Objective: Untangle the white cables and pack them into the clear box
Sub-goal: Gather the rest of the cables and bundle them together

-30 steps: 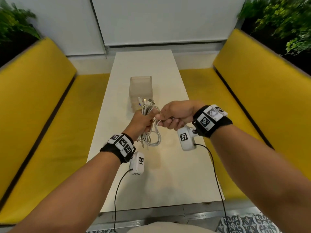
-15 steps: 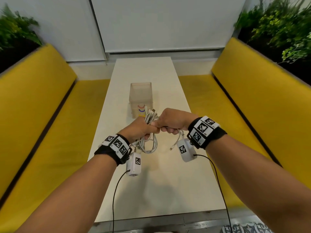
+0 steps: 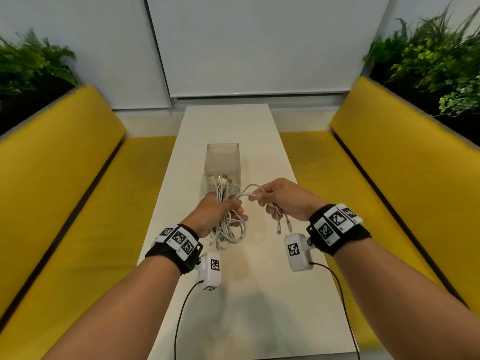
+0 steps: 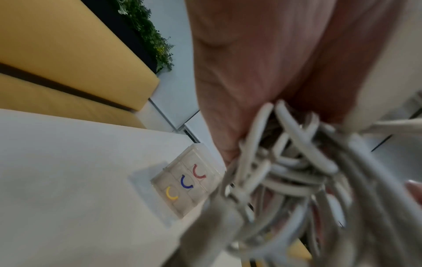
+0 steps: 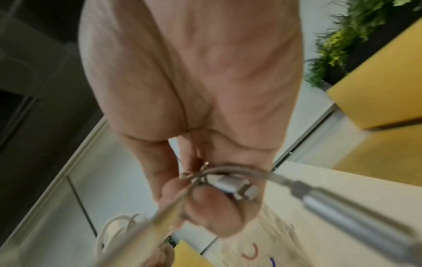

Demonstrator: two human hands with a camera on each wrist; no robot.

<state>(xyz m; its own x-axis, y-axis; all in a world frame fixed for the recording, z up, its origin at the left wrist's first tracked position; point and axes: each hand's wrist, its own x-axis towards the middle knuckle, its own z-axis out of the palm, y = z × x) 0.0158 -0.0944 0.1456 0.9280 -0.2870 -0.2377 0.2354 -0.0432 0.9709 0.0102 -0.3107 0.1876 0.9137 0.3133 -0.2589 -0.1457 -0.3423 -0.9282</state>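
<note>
- Left hand is wrapped round the white cable bundle, fingers curled about its middle; loops hang below the fist, several plug ends stick up above it.
- Left wrist view confirms this: the palm clamps a thick knot of white cables; foreground is blurred.
- Right hand pinches a single strand pulled out sideways from the bundle, between thumb and fingers. The strand arcs from the bundle across the gap to the right hand.
- Two connector ends dangle below the right hand, clear of the table.
- Right wrist view: fingertips are closed on thin cable and a white plug; a second, blurred connector runs toward the lens.
- Hands are held apart over the white table; the bundle hangs just above the surface, contact with the table cannot be told.
- Clear box stands on the table beyond the hands, just behind the left hand's bundle. The plug ends overlap its near wall in the head view; whether they touch it cannot be told.
- Left wrist view shows the box with yellow, blue and red curved marks on one face.
- Yellow benches flank the table on both sides; green plants sit behind the backrests.
- Marker-tagged wrist bands and white camera pods sit on both wrists, each with a black lead trailing down.
</note>
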